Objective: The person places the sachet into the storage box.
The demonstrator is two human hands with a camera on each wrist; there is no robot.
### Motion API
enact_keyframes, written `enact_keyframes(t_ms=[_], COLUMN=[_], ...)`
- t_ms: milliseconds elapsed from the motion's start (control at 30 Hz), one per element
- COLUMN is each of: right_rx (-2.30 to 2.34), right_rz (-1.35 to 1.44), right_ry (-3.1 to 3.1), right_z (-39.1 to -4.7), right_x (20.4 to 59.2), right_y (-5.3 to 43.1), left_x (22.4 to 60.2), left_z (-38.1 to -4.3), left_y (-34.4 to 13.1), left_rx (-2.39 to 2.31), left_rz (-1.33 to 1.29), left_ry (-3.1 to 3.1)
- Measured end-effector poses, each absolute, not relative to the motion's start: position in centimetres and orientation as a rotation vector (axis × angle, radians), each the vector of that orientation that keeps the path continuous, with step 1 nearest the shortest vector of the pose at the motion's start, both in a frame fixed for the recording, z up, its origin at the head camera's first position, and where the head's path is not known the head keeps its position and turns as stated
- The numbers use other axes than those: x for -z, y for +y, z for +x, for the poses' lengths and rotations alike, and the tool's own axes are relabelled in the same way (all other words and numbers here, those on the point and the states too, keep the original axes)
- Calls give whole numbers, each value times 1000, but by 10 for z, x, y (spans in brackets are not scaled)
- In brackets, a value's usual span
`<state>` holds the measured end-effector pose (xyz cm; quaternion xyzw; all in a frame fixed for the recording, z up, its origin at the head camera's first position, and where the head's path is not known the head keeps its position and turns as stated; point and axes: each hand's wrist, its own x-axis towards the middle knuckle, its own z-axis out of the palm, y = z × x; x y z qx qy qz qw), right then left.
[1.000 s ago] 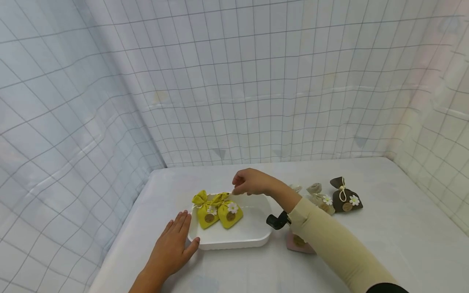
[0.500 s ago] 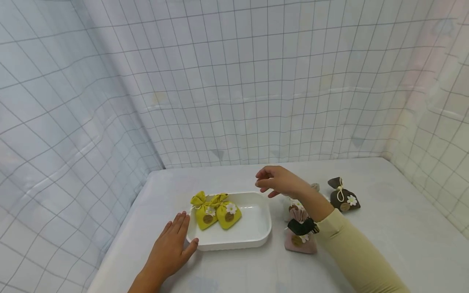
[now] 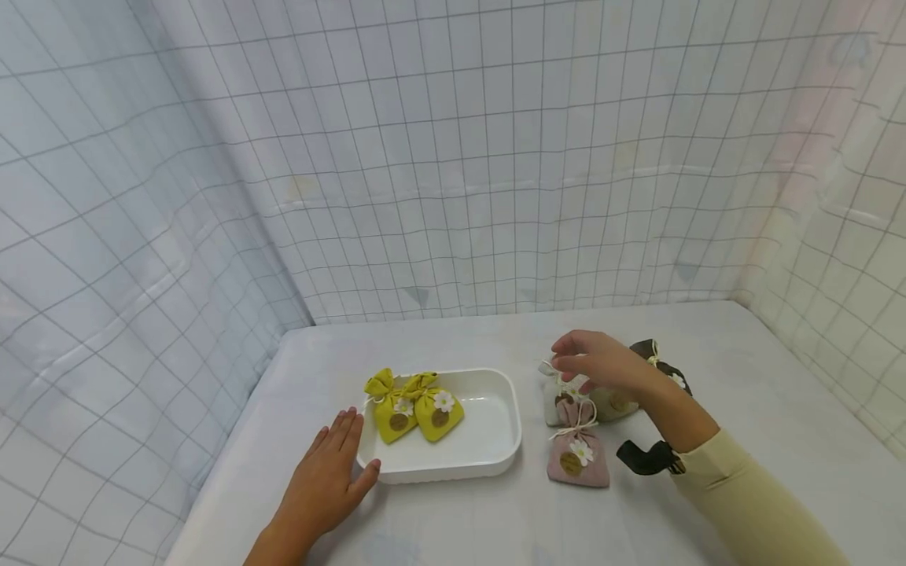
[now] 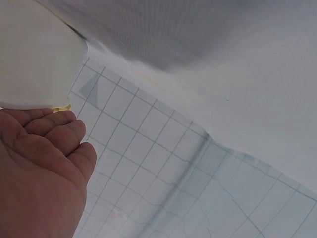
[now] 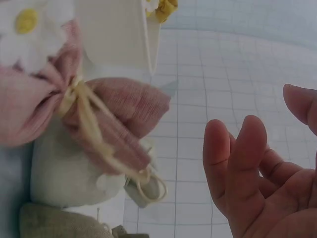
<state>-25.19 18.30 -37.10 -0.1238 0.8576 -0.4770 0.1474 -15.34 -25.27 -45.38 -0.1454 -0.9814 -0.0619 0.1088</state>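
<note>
Two yellow drawstring pouches (image 3: pixel 437 414) with white flowers lie side by side in the left half of a white tray (image 3: pixel 488 464). My left hand (image 3: pixel 327 475) rests against the tray's left side, its fingers straight. To the tray's right, my right hand (image 3: pixel 602 363) hovers over the other pouches, holding nothing, its fingers loosely bent and apart. Below it lie a pink pouch (image 3: pixel 579 460), a pale grey pouch (image 3: pixel 554 405) and a beige pouch (image 3: pixel 614 404), partly covered by the hand. A dark brown pouch (image 3: pixel 668 368) lies behind the right wrist, partly hidden.
White cloth (image 3: pixel 453 519) covers the table. Grid-patterned curtains (image 3: pixel 453 196) hang at the back and both sides. A black wrist-camera mount (image 3: pixel 646 457) sticks out from the right wrist, just right of the pink pouch.
My right hand has moved from above the tray's back edge rightward to over the pouches, uncovering the pink and pale grey ones. My left hand stays at the tray's left side.
</note>
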Motion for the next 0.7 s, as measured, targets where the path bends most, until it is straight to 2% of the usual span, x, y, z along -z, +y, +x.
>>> enact_keyframes(t_ms=[367,700], right_rx=[1447,1488], right_rz=[-279,-192], right_ry=[2435,2357], right_z=[-225,-199], right_x=[388,417], right_y=[234,248], left_x=[455,455], left_z=[-156,-157], left_y=[-253,-254], left_rx=[161,155], left_rz=[-426,-429], left_ry=[-2905,-2915])
